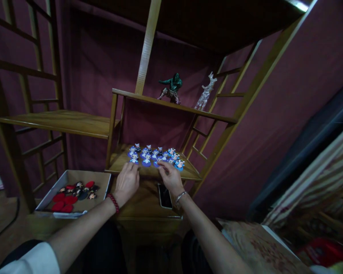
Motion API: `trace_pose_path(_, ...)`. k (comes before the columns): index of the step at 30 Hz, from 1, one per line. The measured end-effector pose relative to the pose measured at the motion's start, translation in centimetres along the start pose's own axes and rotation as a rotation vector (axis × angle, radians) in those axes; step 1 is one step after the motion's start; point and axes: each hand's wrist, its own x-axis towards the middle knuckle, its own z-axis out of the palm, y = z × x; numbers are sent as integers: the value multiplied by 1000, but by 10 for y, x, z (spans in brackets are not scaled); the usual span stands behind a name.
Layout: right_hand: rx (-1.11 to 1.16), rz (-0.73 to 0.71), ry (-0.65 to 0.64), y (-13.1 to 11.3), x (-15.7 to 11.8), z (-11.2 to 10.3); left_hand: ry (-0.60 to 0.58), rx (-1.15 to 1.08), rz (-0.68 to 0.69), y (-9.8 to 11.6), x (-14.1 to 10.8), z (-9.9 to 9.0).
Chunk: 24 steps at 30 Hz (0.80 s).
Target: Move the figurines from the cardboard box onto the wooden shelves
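The left hand [127, 179], loosely curled, is at the front of the shelf [116, 164]; small figures [146, 160] stand in rows just beyond both hands; the right hand [171, 177], forearm [207, 234] slanting inward, has fingertips close together at one; any grip, I cannot tell.

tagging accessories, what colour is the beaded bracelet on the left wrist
Dark red; the bracelet shows in the head view.

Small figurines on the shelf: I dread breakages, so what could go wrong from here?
The figurines stand close together, so the right hand or left hand might tip a neighbour. Those near the front of the shelf could be knocked off, perhaps onto the phone lying below.
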Motion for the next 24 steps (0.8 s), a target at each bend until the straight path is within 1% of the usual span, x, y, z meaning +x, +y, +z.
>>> trace_pose_path(3,18,44,-23,-6,-8,5,102,-42,-149,-20,8,1)
trace_pose_path(5,20,67,-28,-10,-12,9,95,-61,-191,-30,15,2)
trace_pose_path(7,11,89,-27,-12,-14,13,54,-85,-223,-36,22,3)
trace_pose_path(11,44,154,-32,-17,-10,27,-90,-145,-247,-39,37,-1)
trace_pose_path(14,56,211,-48,-19,-2,36,-194,-112,-291,-39,46,-4)
trace_pose_path(16,-5,228,-59,-21,4,40,-245,-74,-306,-40,51,-4)
trace_pose_path(20,-164,246,-76,-22,15,46,-279,-19,-248,-44,54,-2)
trace_pose_path(24,-228,256,-78,-20,23,52,-297,-13,-208,-47,56,0)
